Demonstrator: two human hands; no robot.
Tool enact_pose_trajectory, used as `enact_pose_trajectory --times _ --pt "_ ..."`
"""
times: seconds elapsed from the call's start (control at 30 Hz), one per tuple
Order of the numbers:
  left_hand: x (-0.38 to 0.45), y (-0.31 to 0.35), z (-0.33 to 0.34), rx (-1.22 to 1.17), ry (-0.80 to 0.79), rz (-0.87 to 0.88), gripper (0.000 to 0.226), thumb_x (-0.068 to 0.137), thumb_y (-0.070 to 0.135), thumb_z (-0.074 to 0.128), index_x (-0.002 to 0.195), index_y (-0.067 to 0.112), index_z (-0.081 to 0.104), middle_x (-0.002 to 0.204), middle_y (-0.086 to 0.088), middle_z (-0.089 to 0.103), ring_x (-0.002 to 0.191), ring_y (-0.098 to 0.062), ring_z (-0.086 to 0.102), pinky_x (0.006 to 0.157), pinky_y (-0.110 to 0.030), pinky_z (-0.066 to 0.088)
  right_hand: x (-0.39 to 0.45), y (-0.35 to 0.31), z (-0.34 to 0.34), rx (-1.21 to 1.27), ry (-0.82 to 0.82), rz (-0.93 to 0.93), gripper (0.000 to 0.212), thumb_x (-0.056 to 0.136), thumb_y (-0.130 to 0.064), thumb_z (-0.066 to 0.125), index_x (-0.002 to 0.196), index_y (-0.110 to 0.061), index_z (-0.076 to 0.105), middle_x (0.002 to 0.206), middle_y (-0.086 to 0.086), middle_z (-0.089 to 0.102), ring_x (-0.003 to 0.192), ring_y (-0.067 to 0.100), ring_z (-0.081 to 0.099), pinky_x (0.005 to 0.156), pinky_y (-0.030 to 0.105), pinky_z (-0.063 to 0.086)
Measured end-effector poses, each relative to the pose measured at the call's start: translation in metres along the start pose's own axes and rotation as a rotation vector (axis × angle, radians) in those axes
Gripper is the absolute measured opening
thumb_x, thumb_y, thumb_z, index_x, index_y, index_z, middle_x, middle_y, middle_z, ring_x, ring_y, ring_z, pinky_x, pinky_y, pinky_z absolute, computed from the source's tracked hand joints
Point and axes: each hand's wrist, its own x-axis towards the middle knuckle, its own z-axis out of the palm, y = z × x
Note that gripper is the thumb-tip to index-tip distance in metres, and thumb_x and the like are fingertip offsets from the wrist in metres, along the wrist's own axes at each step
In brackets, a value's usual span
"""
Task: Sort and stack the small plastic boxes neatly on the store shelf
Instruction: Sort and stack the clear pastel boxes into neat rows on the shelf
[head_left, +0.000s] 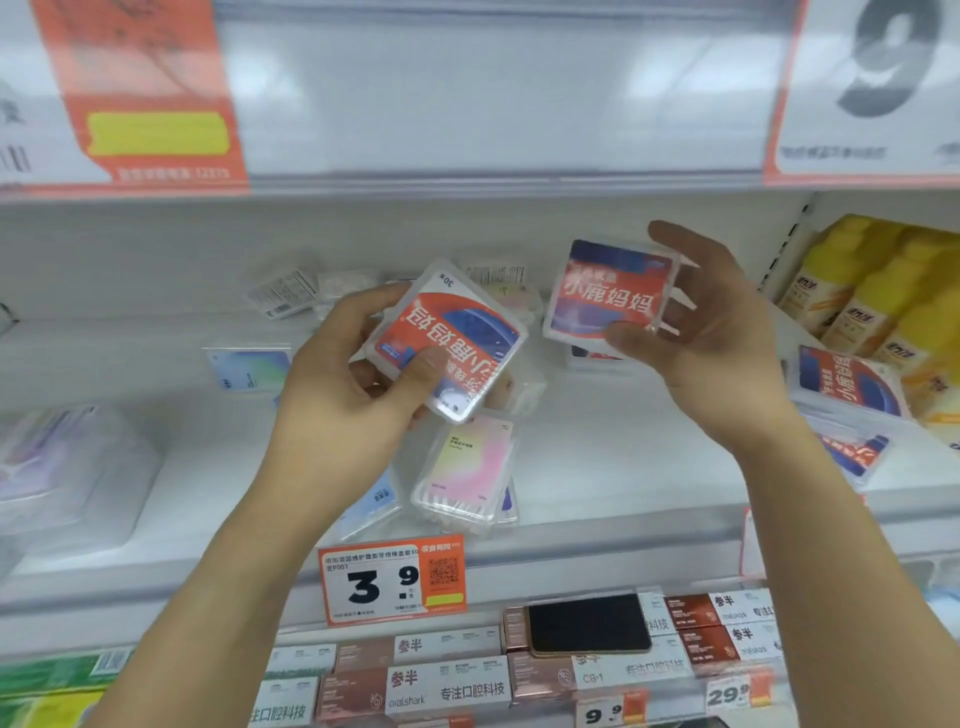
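Note:
My left hand (343, 374) grips a clear plastic box with a red and blue label (457, 343), turned upside down, thumb pressed on its face. My right hand (711, 332) holds a second red-and-blue box (608, 296) upright between thumb and fingers, above the white shelf (623, 447). Both boxes are lifted off the shelf, side by side, a small gap between them. A pink and yellow labelled box (467, 467) lies on the shelf below my left hand. More red-and-blue boxes (852, 384) lie stacked at the right.
Yellow bottles (893, 296) stand at the far right. Clear boxes (67, 467) sit at the left, and small packs (285, 293) lie at the shelf's back. A price tag (392, 582) hangs on the shelf edge. A phone (589, 623) rests on cartons below.

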Motion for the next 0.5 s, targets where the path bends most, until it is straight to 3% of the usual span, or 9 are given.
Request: enact_pose_trajectory --times 0.13,0.23,0.3,0.4,0.5 --pt "-0.005 0.023 0.032 -0.046 -0.172 -0.006 0.039 0.086 0.009 0.069 0.118 0.030 0.059 0.090 0.005 0.073 0.066 -0.012 0.070 0.054 -0.023 0.054 -0.008 -0.002 -0.042 -0.066 0.031 0.039 0.070 0.080 0.008 0.071 0.135 -0.029 0.046 0.100 -0.001 0.072 0.097 0.019 0.070 0.082 0.032 0.057" --pt "-0.007 0.035 0.076 0.015 -0.318 0.029 0.040 0.085 0.010 0.071 0.117 0.032 0.059 0.089 0.001 0.072 0.054 -0.016 0.066 0.053 -0.026 0.054 -0.012 0.000 -0.083 -0.190 0.268 -0.025 0.046 0.087 -0.007 0.070 0.122 -0.028 0.050 0.099 -0.014 0.067 0.089 0.006 0.069 0.070 0.018 0.055" --pt "-0.008 0.039 0.116 0.006 -0.364 0.026 0.039 0.086 0.010 0.071 0.119 0.026 0.059 0.091 -0.003 0.071 0.052 -0.019 0.065 0.052 -0.030 0.056 -0.015 0.011 -0.112 -0.262 0.460 -0.046 0.037 0.087 -0.019 0.071 0.116 -0.027 0.050 0.096 -0.010 0.068 0.082 0.005 0.069 0.069 0.024 0.055" --pt "-0.006 0.034 0.179 -0.141 -0.353 -0.118 0.035 0.087 0.010 0.069 0.120 0.010 0.059 0.082 -0.014 0.070 0.051 -0.023 0.063 0.050 -0.030 0.054 -0.021 0.033 -0.147 -0.488 0.605 0.028 0.046 0.084 -0.036 0.073 0.121 -0.017 0.054 0.111 0.003 0.066 0.101 0.022 0.065 0.080 0.029 0.047" --pt "-0.005 0.026 0.226 -0.204 -0.356 -0.253 0.025 0.088 0.016 0.068 0.111 0.007 0.062 0.074 -0.016 0.070 0.052 -0.023 0.064 0.051 -0.031 0.055 -0.025 0.043 -0.167 -0.537 0.511 0.241 0.065 0.084 -0.046 0.072 0.133 -0.010 0.049 0.127 0.010 0.062 0.118 0.030 0.058 0.085 0.027 0.039"
